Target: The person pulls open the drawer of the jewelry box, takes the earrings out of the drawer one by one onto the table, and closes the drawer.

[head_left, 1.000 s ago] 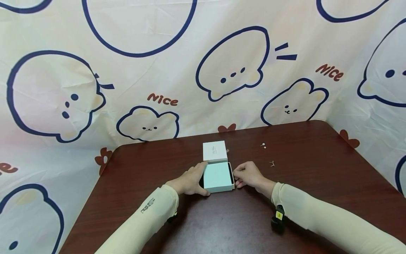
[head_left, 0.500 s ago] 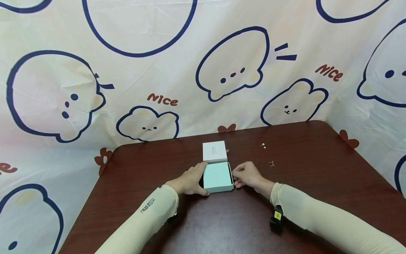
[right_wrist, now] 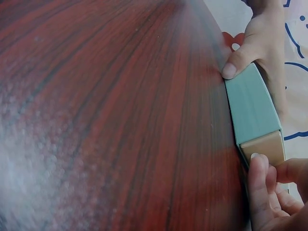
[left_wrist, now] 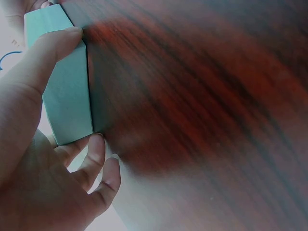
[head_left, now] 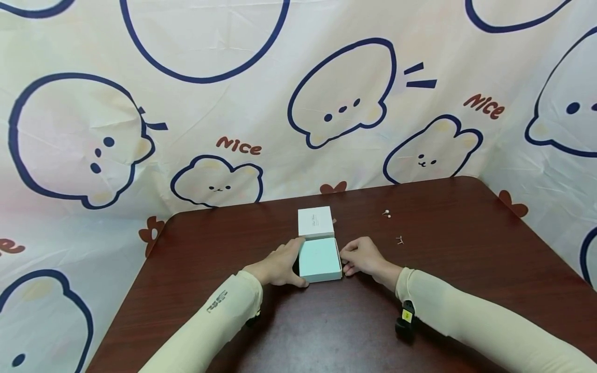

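Observation:
A mint-green sliding box [head_left: 320,259] lies on the dark wood table. My left hand [head_left: 280,263] grips its left end, thumb on the near side and fingers round the end, as the left wrist view shows. At the right end, a tan inner drawer [right_wrist: 265,147] sticks out a short way from the green sleeve [right_wrist: 252,102]. My right hand [head_left: 365,257] holds this drawer end with bent fingers, a fingertip against its face. The drawer's contents are hidden under the sleeve.
A white box [head_left: 315,221] with small print stands right behind the green one. To the right on the table [head_left: 448,259] lie tiny earrings with white balls [head_left: 386,213] and another small pair of thin pieces [head_left: 399,240]. A printed curtain [head_left: 275,114] hangs behind.
The drawer has slid left into the green sleeve, and the dark gap at its right end has narrowed away. My right hand moved slightly left with it; my left hand stayed still.

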Available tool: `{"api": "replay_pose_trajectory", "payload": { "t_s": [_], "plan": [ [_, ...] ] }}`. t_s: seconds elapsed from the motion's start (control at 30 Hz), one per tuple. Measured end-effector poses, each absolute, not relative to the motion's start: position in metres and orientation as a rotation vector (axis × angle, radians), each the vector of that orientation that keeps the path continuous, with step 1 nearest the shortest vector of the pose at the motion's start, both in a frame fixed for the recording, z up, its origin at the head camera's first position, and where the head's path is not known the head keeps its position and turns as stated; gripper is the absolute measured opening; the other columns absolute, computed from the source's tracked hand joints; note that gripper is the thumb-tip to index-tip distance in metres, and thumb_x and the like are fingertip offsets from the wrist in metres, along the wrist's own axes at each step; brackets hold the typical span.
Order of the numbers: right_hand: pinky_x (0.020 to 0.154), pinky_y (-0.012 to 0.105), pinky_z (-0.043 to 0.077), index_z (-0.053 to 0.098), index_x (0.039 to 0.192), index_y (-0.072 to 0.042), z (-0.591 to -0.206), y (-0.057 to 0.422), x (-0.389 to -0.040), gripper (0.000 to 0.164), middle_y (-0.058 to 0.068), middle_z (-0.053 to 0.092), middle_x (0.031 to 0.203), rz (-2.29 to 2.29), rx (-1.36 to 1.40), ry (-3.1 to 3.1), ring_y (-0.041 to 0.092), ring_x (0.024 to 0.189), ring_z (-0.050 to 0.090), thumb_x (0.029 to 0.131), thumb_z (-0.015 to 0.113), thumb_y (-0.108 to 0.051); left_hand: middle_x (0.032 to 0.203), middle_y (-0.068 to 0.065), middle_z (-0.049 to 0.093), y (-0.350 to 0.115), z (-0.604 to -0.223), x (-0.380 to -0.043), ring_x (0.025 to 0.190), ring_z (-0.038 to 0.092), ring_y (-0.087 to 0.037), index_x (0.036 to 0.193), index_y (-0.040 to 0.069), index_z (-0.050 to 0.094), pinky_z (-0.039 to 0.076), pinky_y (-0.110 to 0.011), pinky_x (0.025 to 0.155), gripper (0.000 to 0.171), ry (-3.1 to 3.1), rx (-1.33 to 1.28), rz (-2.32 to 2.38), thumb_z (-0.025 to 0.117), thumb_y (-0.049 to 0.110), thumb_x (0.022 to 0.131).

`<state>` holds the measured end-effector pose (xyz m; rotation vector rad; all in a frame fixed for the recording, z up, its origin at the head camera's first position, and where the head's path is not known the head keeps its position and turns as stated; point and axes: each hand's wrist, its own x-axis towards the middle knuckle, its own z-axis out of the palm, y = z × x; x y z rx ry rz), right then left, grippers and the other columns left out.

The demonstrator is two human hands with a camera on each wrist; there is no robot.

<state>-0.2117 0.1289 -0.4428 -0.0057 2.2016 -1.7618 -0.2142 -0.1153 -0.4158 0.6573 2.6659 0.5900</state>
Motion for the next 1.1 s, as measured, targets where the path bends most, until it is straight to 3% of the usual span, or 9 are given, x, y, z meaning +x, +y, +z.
{"api": "replay_pose_trajectory", "payload": {
  "t_s": [1.1],
  "plan": [
    [0.056, 0.029, 0.058, 0.067, 0.103, 0.017, -0.4442, 0.1265, -0.2106, 0.022, 0.006, 0.061, 0.071, -1.778, -0.014, 2.211, 0.009, 0.051, 0.062, 0.093, 0.056, 0.000, 0.160, -0.015, 0.034, -0.1155, -0.4128, -0.2126, 0.142, 0.038, -0.038, 0.160, 0.007, 0.018, 0.033, -0.057, 0.116, 0.111, 2.644, 0.651, 0.586, 0.088, 0.034, 0.079]
  ]
}}
